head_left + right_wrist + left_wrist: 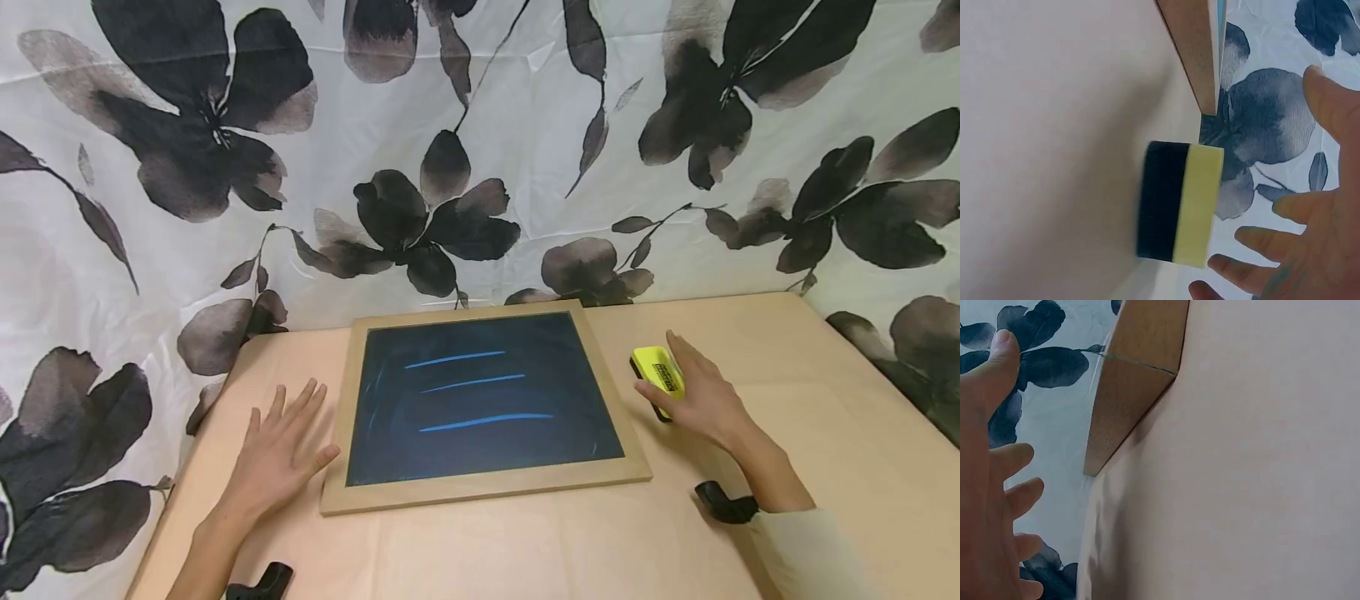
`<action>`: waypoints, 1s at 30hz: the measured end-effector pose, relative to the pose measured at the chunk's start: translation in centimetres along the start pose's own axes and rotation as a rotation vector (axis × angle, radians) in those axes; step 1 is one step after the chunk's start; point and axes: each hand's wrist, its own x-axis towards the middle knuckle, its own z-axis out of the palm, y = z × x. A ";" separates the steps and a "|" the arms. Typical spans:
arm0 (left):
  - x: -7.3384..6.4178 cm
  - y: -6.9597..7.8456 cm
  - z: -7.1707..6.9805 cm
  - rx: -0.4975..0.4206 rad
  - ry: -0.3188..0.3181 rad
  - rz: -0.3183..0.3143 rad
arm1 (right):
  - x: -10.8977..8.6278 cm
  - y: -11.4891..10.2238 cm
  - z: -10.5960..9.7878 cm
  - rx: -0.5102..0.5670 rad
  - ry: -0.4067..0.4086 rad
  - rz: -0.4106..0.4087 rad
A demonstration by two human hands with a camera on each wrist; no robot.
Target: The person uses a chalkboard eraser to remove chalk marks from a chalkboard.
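Observation:
A wood-framed chalkboard (480, 450) lies on the table with three blue chalk strokes (486, 422) across its dark face and fainter smears near its left side. Just left of its frame, my left hand (276, 462) hovers with fingers spread and holds nothing; the thumb tip is right at the frame edge. To the board's right lies a yellow eraser (658, 365) with a black felt underside. My right hand (705, 400) is over its right side, thumb and fingers apart. In the right wrist view the eraser (1200, 206) rests felt down, with a gap to most fingers.
The light wooden-toned table (465, 550) ends at a white cloth (555, 192) with dark flowers behind and at the sides. A black wrist device (726, 502) sits at my right wrist, another (262, 581) at my left.

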 end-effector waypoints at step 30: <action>-0.4 -0.8 3.0 -0.156 -0.067 0.049 | 0.1 1.5 2.3 0.079 0.076 0.127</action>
